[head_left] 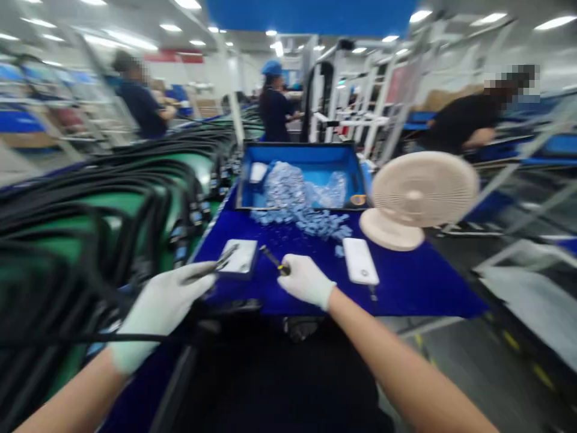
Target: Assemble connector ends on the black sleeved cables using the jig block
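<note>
My left hand (164, 304), in a white glove, is closed on a slim dark grey piece (225, 257), too blurred to name. Its tip lies over a small white box (240, 257) on the blue table. My right hand (306, 278), gloved too, grips a screwdriver (271, 257) with a black and yellow handle; its dark shaft points up and left toward the box. A black cable (85, 338) runs across the left wrist. Many small light-blue pieces (311, 222) lie heaped beyond both hands.
Behind the pieces stands a blue bin (331, 155) with clear plastic bags (285, 183). At right are a beige fan (421, 189) and a white phone-like device (360, 260). Black cables (148, 207) cover a green surface on the left. Several people (273, 105) stand farther back.
</note>
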Motion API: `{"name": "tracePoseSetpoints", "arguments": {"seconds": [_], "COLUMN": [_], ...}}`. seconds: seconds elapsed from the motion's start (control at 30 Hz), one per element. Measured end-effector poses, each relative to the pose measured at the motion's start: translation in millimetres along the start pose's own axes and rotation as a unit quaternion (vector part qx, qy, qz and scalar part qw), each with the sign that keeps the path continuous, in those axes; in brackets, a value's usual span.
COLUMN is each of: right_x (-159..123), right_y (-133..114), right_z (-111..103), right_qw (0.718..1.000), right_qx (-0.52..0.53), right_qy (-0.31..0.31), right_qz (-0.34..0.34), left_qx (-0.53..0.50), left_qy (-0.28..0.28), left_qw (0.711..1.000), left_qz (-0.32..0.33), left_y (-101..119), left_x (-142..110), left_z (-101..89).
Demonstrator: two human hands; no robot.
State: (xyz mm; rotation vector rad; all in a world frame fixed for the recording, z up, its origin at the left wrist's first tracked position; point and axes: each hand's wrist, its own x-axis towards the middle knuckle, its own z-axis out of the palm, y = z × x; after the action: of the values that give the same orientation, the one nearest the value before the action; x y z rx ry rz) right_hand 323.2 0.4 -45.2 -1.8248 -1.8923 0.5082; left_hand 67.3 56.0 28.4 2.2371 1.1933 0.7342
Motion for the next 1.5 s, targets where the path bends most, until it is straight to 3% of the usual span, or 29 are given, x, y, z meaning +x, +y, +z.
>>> {"name": "tracePoseSetpoints", "arguments": {"seconds": [0.13,0.23,0.33,0.57,0.87,1.0,1.1,1.27,1.37,1.43,1.5], "right_x": [-4.6,-9.5,-9.3,-5.2,-8.6,-11.5,-12.7,-13.2,-15.5,-17.7,-19.6], "right_y": [-18.4,-38.2,-48.2,-42.7,-49.2,-45.4,-41.9,-41.0,-42.7,-43.7,-44.5], "right_z": [6.9,9.7,10.7,17.1,17.0,25.8,34.3,36.0,29.4,25.1,22.3], "right_qw": [0.976,0.953,0.944,0.954,0.956,0.966,0.975,0.982,0.987,0.987,0.987], "right_qx": [0.123,0.163,0.175,0.145,0.118,0.081,0.042,0.021,0.051,0.078,0.102], "right_qy": [-0.021,-0.039,-0.040,-0.045,-0.045,-0.036,-0.027,-0.013,-0.016,-0.017,-0.014], "right_qz": [-0.177,-0.253,-0.276,-0.259,-0.264,-0.243,-0.218,-0.186,-0.151,-0.136,-0.127], "left_qx": [-0.058,-0.104,-0.127,-0.152,-0.045,-0.015,-0.025,-0.077,-0.128,-0.229,-0.361], "left_qy": [-0.015,-0.010,-0.025,-0.033,-0.039,-0.018,-0.035,-0.120,-0.141,-0.160,-0.203], "left_qw": [0.988,0.981,0.978,0.972,0.989,0.993,0.991,0.987,0.981,0.958,0.906], "left_qz": [-0.145,-0.165,-0.166,-0.174,-0.134,-0.114,-0.129,-0.068,-0.035,-0.056,-0.089], "left_y": [-6.5,2.1,7.6,-2.0,3.2,8.8,6.0,0.9,-0.1,-3.7,-10.8], "left_x": [-13.9,-15.5,-16.1,-17.3,-20.2,-25.9,-23.3,1.5,15.5,21.2,25.2], "left_z": [-15.9,-12.0,-9.2,-4.2,-2.1,-0.3,-1.3,-9.5,-8.0,-2.4,4.8]}}
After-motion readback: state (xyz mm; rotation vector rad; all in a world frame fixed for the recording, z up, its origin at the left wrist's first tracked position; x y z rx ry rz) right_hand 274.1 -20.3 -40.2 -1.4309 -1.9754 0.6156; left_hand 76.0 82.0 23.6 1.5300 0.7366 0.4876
